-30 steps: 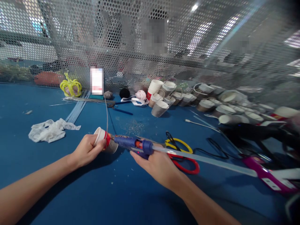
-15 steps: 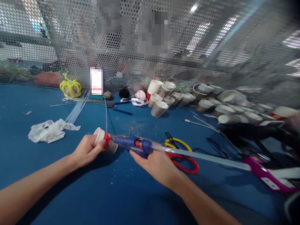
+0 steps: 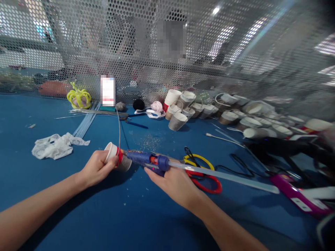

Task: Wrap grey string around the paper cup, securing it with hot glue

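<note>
Barely anything has shifted since a second ago; only the far end of the glue stick (image 3: pixel 225 175) sits nearer the glue gun (image 3: pixel 141 158). My left hand (image 3: pixel 96 168), fingers curled, grips the tilted paper cup (image 3: pixel 125 164) between both hands; my right hand (image 3: pixel 179 183) wraps the gun, nozzle at the cup's side.

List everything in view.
Held cup: one, white/red/grey, centre left
Glue gun: one, blue, centre
Glue stick: one, translucent, centre right
Scissors handles: two, yellow/red, right
Yarn balls: three, grey/black/pink, back
Other cups: many, mostly white/grey, back right
Lace: one bunch, white, left
Pliers: one, blue-handled, back
Crown-like object: one, yellow, back left
Screen: one, white, back left
Mesh: one, grey, back
Table: one, blue, below
Left hand: one, on held cup
Right hand: one, on glue gun
</note>
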A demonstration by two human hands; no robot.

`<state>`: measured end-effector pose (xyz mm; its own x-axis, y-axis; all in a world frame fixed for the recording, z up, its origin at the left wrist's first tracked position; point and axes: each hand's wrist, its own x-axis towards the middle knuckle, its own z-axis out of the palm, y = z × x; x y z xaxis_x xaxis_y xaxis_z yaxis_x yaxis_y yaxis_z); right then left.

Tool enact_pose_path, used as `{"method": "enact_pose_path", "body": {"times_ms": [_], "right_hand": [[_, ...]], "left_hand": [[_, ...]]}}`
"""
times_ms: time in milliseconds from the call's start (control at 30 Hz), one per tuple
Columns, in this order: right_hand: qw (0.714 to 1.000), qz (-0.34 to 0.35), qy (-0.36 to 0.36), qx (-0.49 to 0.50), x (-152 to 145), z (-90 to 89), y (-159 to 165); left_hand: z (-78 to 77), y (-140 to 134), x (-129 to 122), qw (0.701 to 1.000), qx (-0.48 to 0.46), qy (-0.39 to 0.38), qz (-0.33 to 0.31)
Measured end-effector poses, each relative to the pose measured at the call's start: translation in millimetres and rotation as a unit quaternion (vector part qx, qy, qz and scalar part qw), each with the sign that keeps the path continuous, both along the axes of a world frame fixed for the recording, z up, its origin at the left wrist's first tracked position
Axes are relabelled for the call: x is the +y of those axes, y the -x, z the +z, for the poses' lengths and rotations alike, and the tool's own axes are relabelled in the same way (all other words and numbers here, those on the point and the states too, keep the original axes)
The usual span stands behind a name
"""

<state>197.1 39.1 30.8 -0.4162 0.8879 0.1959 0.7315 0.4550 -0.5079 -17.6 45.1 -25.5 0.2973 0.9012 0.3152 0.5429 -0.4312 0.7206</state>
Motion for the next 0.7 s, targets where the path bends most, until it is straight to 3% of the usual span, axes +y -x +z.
{"method": "enact_pose_path", "body": {"times_ms": [700], "right_hand": [[0.999, 0.027, 0.039, -0.002, -4.6, 3.2, -2.1]], "left_hand": [[2.8, -1.3, -0.1, 0.999, -0.012, 0.032, 0.022]]}}
